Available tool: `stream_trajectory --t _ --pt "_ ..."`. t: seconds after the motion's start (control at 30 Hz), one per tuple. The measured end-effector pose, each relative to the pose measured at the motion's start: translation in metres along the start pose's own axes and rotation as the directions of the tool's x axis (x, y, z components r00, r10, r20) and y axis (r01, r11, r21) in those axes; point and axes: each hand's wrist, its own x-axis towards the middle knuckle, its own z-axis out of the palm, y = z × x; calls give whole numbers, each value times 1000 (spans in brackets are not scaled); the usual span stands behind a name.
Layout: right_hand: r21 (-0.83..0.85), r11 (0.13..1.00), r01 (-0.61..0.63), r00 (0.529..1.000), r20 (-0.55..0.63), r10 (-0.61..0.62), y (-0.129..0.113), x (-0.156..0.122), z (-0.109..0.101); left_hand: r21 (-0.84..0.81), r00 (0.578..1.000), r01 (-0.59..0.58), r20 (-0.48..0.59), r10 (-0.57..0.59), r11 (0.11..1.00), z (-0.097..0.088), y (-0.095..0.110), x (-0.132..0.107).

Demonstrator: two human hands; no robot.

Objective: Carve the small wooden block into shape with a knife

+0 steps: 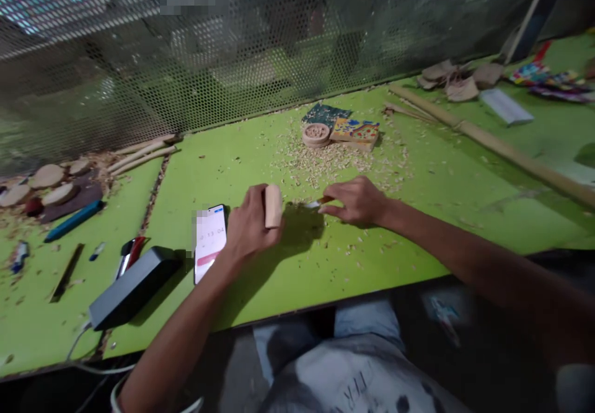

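Green bench (288, 264); right hand's (356, 201) tool (318, 203) (mostly hidden).

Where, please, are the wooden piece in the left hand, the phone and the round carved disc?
wooden piece (273, 206), head view, middle of its flat face.
phone (210, 242), head view, centre of its lit screen.
round carved disc (316, 134), head view, its carved top.

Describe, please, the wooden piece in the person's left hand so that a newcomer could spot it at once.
On the green table, just right of the lit phone, the left hand grips a short pale wooden block, upright. Unlike the flat discs at far left, it is a rounded stub, held off the table.
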Motion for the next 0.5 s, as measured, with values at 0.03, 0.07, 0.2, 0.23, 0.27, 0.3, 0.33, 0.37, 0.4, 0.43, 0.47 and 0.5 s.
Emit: stream_trajectory --t 0.03,0.07,0.2,0.23,0.27,0.3,0.33,0.37,0.4,0.43,0.47,0.5 --pt "4 997 -72 997 6 72 4 -2 0 23 999 20 -28 -19 1000 -2 -3 1" --pt "-1 990 -142 990 11 142 7 -2 0 31 999 33 -41 -32 999 -4 -5 1" --pt "-60 958 -281 959 14 282 5 0 5 -1 999 27 -32 -27 1000 -2 -2 1" --pt "-69 957 -283 959 12 284 1 2 7 -13 999 17 -31 -17 1000 -1 0 1" --pt "-73 958 -277 960 12 278 -5 5 9 -22 999 8 -34 -9 1000 1 2 1" --pt "-74 961 -267 963 14 269 -12 7 11 -27 999 3 -38 -4 1000 2 4 1" --pt "-73 964 -257 966 17 259 -20 10 13 -27 999 0 -43 -1 1000 3 6 1" --pt "-71 967 -247 968 20 249 -28 14 14 -24 999 -1 -49 0 1000 4 6 1" --pt "-68 969 -237 971 22 239 -35 17 16 -19 999 0 -53 -1 1000 5 6 1" --pt "-65 972 -227 973 24 229 -42 21 18 -16 998 2 -56 -3 1000 6 6 1" --pt "-62 974 -218 975 26 220 -47 24 20 -14 998 3 -57 -4 1000 7 5 2" --pt "-60 976 -209 977 29 212 -50 28 22 -16 999 4 -53 -4 1000 8 4 2"
